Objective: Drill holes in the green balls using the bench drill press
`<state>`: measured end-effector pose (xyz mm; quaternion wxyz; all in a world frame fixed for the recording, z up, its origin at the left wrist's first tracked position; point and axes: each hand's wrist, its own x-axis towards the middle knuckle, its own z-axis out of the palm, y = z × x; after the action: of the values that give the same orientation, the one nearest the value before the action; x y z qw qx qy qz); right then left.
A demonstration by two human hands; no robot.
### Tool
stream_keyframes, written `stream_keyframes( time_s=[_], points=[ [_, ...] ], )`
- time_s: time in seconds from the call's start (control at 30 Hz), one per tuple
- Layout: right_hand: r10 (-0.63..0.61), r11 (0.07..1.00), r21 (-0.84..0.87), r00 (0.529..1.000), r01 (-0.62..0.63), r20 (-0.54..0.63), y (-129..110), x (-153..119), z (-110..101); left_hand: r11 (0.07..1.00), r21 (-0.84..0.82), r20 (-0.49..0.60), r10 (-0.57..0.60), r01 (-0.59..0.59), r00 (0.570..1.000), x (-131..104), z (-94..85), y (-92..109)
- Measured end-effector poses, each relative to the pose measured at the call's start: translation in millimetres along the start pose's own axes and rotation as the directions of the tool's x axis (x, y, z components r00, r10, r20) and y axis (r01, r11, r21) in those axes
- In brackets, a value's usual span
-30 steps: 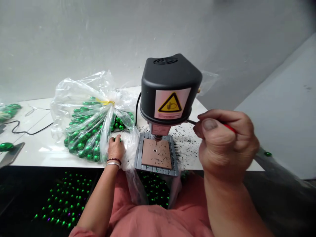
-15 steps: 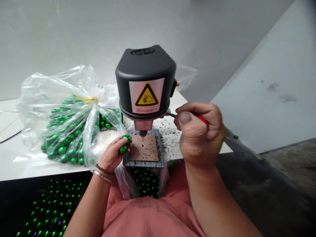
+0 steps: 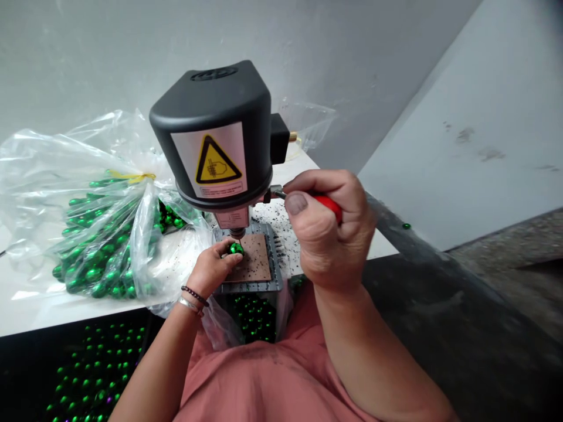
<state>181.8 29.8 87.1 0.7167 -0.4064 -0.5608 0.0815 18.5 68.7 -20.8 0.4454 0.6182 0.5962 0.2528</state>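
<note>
My left hand is closed on a shiny green ball, pinched between thumb and fingers over the wooden board on the drill press base. The bit of the black bench drill press comes down to the ball; whether it has entered the ball I cannot tell. My right hand is wrapped round the red handle of the feed lever on the machine's right side. Any second ball inside my left hand is hidden.
A clear plastic bag of green balls, tied with yellow, lies left of the press. Dark shavings litter the white table. More green balls sit below the table, at left and under the press. One ball lies off to the right.
My left hand has moved right from beside the base, bringing a green ball under the bit. My right hand remains on the lever. The view has shifted, moving the press left.
</note>
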Motion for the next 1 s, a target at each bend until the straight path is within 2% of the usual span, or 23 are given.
stream_keyframes(
  time_s=[0.2, 0.4, 1.0],
  points=[
    [-0.022, 0.998, 0.053, 1.0, 0.022, -0.009, 2, 0, 0, 0.965, 0.248, 0.004, 0.082, -0.08, 0.997, -3, 1.4, 10],
    [-0.026, 0.997, 0.068, 1.0, 0.026, 0.001, 2, 0, 0, 0.883, 0.447, 0.032, 0.148, -0.147, 0.988, 1, 3.9, 14],
    [-0.052, 0.998, 0.024, 0.998, 0.051, 0.021, 14, -26, -3, 0.846, 0.49, 0.052, 0.211, -0.21, 0.976, 4, 6.4, 3]
  ],
)
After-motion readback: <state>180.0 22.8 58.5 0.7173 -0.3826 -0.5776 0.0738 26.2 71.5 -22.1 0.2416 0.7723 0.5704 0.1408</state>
